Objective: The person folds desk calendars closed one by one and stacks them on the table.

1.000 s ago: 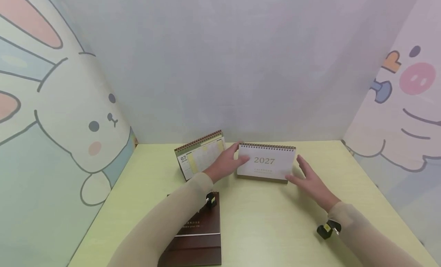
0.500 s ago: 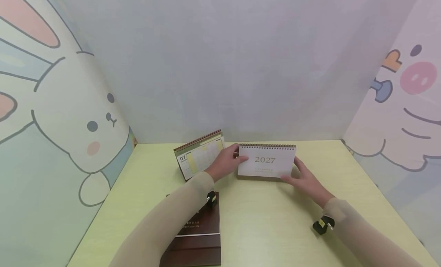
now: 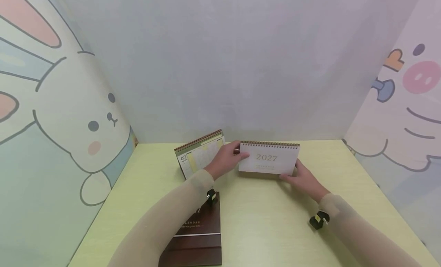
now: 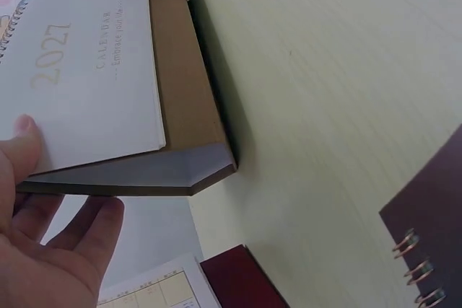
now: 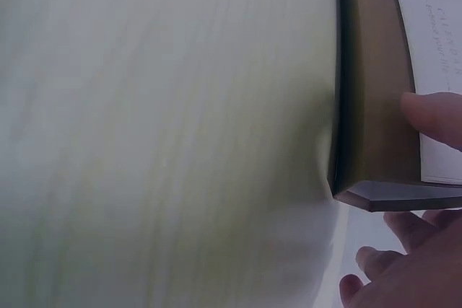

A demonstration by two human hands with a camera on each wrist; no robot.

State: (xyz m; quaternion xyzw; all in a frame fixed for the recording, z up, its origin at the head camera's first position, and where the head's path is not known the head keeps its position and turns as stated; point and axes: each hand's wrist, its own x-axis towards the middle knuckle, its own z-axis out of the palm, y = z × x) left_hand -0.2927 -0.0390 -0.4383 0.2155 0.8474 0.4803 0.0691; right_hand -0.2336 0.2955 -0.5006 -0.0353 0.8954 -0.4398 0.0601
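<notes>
A white spiral-bound desk calendar [image 3: 267,161] marked 2027 stands as a tent on its brown base near the table's back. My left hand [image 3: 225,158] grips its left end, thumb on the white cover and fingers behind, as the left wrist view shows. At the lower right corner my right hand [image 3: 306,179] holds the other end. In the right wrist view the right thumb [image 5: 437,117] lies across the cover's lower edge and the fingers [image 5: 379,261] reach behind the base.
A second desk calendar [image 3: 203,156], open at a 07 page, stands angled just left of the left hand. A dark brown calendar [image 3: 203,240] lies flat at the front, partly under the left forearm. The back wall [image 3: 220,67] rises behind the table [image 3: 262,221].
My right hand has moved left and in, from beside the white calendar to gripping its right end. The calendar has shifted and tilted slightly, its right end moving right. The left hand stays on it.
</notes>
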